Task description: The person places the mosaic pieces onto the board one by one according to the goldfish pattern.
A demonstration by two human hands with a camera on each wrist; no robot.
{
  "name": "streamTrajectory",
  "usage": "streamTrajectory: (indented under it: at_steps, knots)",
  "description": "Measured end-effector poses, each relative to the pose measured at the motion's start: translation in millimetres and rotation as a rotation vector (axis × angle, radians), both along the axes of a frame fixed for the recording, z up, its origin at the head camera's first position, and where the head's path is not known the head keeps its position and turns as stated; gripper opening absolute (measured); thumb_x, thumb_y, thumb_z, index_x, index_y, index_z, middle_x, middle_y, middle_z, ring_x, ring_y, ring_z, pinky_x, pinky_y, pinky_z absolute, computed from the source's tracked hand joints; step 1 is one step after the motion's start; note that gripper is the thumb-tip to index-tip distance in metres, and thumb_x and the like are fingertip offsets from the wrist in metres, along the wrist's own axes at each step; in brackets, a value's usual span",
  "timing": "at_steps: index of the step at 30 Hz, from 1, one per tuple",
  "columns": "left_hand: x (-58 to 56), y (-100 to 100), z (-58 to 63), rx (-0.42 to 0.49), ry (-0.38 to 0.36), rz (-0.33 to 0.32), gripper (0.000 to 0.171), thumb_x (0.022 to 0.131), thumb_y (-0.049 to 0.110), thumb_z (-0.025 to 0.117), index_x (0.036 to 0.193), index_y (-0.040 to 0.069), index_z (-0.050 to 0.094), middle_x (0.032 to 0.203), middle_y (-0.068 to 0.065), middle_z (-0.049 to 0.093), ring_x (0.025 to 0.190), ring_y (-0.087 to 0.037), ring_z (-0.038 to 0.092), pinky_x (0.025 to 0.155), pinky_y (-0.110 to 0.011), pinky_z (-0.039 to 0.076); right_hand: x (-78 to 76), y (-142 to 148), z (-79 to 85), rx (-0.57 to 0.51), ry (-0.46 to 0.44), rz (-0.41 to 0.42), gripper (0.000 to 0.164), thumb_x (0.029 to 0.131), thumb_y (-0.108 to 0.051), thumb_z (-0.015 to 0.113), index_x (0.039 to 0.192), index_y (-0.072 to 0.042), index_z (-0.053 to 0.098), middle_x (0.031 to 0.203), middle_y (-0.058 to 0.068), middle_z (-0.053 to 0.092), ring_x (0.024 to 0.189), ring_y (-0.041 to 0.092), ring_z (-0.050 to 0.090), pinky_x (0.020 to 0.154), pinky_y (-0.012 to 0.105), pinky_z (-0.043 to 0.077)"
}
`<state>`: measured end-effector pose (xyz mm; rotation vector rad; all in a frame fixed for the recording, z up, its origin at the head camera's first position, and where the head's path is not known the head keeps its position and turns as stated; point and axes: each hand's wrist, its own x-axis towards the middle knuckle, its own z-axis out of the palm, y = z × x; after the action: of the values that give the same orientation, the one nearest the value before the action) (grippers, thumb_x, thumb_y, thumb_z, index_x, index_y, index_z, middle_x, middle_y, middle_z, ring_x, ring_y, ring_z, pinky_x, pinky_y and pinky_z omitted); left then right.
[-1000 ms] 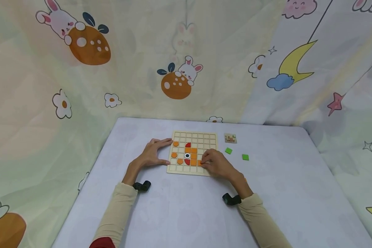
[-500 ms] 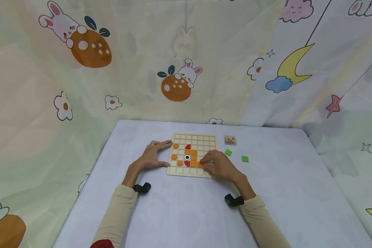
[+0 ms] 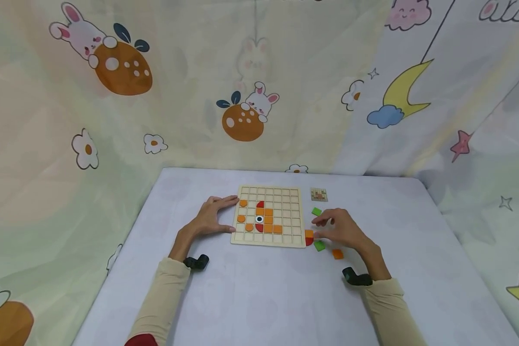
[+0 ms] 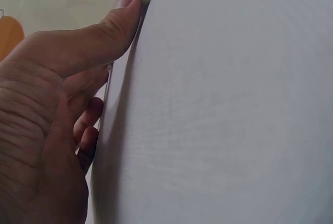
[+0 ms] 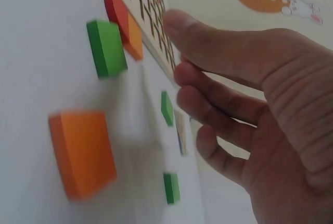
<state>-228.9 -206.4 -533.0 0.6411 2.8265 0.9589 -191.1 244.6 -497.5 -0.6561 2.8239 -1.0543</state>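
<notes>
A wooden grid board [image 3: 287,204] lies on the table, bearing orange round pieces, orange squares, red quarter-round pieces and a white eye piece [image 3: 259,219]. My left hand [image 3: 209,216] rests thumb and fingers against the board's left edge; in the left wrist view the thumb [image 4: 112,31] touches that edge. Right of the board, my right hand [image 3: 339,228] hovers over loose pieces, thumb and fingers apart with nothing between them. Nearest it are an orange square [image 3: 309,233], a red piece [image 3: 309,241] and a green square [image 3: 319,245]. Another orange square [image 5: 83,153] lies closer to the wrist.
A small patterned card [image 3: 318,194] lies beyond the board's right side. Another green square [image 3: 316,211] sits between card and right hand; the right wrist view also has a further green piece [image 5: 171,187]. A printed cloth backdrop [image 3: 190,96] rises behind the white-covered table [image 3: 259,293].
My right hand has let go of the orange square, which stays on the board in the lower row, and has moved right to the loose pieces. The left hand keeps its place.
</notes>
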Motion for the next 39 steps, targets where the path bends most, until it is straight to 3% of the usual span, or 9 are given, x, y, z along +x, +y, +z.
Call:
streamTrajectory:
  at_steps: [7,12,18,27,39]
  knots:
    - [-2.1,0.9,0.3,-0.011,-0.015,0.020,0.101,0.078,0.047,0.097,0.165,0.023,0.051,0.175,-0.002,0.045,0.145,-0.038,0.042,0.119,-0.067,0.033,9.4,14.4,-3.0,0.014,-0.026,-0.031,0.026,0.086,-0.016,0.094,0.110,-0.011,0.086,0.098,-0.003,0.081,0.093,0.016,0.066,0.087,0.038,0.051]
    - [-0.7,1.2,-1.4,-0.004,-0.016,0.015,0.102,0.077,0.048,0.097,0.165,0.022,0.051,0.175,-0.003,0.045,0.144,-0.038,0.043,0.118,-0.067,0.034,10.4,12.9,-13.4,-0.040,0.006,0.030,0.025,0.089,-0.009,0.090,0.113,-0.008,0.085,0.105,0.001,0.083,0.096,0.020,0.071,0.085,0.032,0.053]
    - [-0.8,1.7,-2.5,-0.017,-0.010,0.005,0.101,0.078,0.048,0.096,0.165,0.023,0.051,0.175,-0.003,0.044,0.143,-0.036,0.043,0.116,-0.064,0.035,3.8,6.5,-17.0,-0.025,-0.003,0.081,0.024,0.090,-0.004,0.088,0.114,-0.007,0.084,0.107,0.002,0.083,0.096,0.020,0.072,0.084,0.031,0.055]
    - [-2.5,0.5,-1.0,-0.003,-0.008,0.008,0.101,0.078,0.049,0.097,0.164,0.022,0.052,0.175,-0.002,0.045,0.144,-0.036,0.043,0.117,-0.064,0.033,-1.3,-3.2,-15.5,0.049,-0.044,0.018,0.024,0.090,-0.005,0.087,0.112,-0.013,0.086,0.104,-0.004,0.081,0.095,0.013,0.064,0.086,0.032,0.051]
    - [-1.9,0.1,-0.6,-0.008,-0.007,0.003,0.101,0.079,0.048,0.096,0.165,0.021,0.051,0.176,-0.002,0.043,0.144,-0.035,0.043,0.118,-0.064,0.033,-4.7,-4.5,-19.7,0.050,0.004,-0.013,0.027,0.088,-0.010,0.090,0.114,-0.010,0.083,0.105,-0.001,0.078,0.096,0.015,0.065,0.088,0.037,0.054]
